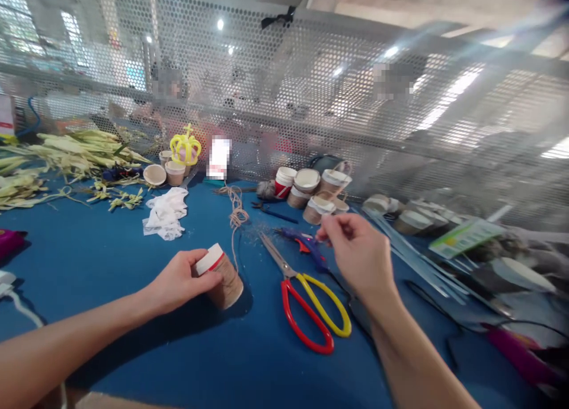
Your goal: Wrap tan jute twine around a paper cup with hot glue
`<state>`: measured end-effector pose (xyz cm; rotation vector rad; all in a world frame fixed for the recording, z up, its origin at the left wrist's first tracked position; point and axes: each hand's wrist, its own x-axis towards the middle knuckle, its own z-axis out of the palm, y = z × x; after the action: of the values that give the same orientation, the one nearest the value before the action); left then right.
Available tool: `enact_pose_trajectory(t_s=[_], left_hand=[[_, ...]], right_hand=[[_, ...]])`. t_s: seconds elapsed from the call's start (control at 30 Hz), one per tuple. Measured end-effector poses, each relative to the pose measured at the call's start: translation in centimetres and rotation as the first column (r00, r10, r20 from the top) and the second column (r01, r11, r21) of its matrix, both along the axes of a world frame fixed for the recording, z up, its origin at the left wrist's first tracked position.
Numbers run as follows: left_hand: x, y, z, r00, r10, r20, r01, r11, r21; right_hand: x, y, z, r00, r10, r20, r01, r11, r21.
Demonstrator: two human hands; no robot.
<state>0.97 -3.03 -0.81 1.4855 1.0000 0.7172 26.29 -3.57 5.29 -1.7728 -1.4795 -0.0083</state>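
Note:
My left hand (184, 281) is closed around a tilted paper cup (226, 284), white with a red band at one end and wound with brown twine over the rest. From the cup a loose strand of twine (237, 213) runs back to a tangled coil on the table. My right hand (362, 252) is raised to the right, its fingertips pinched together; whatever they hold is too small to make out. Just left of that hand lies a blue glue gun (311, 246). Scissors (291, 275) with one red and one yellow handle lie between my hands, blades pointing away.
Several twine-wrapped cups (306, 181) stand at the back, before a perforated metal screen (267, 101). Crumpled white tissue (166, 213), dried husks (84, 151) and a yellow crown (185, 147) are on the left. Clear glue sticks (418, 255) lie right, with cables nearby.

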Motion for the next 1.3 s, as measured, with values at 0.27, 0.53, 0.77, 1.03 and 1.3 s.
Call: enact_pose_trajectory(t_s=[0.27,0.53,0.77,1.03,1.3], left_hand=[[-0.2,-0.2,0.1,0.994,-0.024,-0.102,0.035,0.994,0.105],[-0.2,-0.3,0.6,0.983,0.022,-0.181,0.007,0.987,0.163],[-0.3,-0.1,0.5,0.988,0.025,-0.155,0.008,0.978,0.207],[-0.4,0.2,-0.1,0.988,0.003,-0.156,0.040,0.961,0.274],[-0.6,0.2,-0.5,0.991,-0.027,-0.132,0.069,0.945,0.319]], right_hand=[[4.5,3.6,-4.8,0.986,-0.048,0.157,0.125,0.839,-0.530],[2.4,2.1,-2.4,0.993,-0.048,-0.111,-0.004,0.906,-0.424],[-4.1,-3.3,0.0,0.817,0.311,-0.486,-0.511,0.781,-0.359],[-6.1,-5.4,-2.1,0.876,0.348,-0.333,-0.465,0.792,-0.395],[-6.4,-5.5,-0.9,0.842,0.535,-0.064,-0.529,0.798,-0.288]])
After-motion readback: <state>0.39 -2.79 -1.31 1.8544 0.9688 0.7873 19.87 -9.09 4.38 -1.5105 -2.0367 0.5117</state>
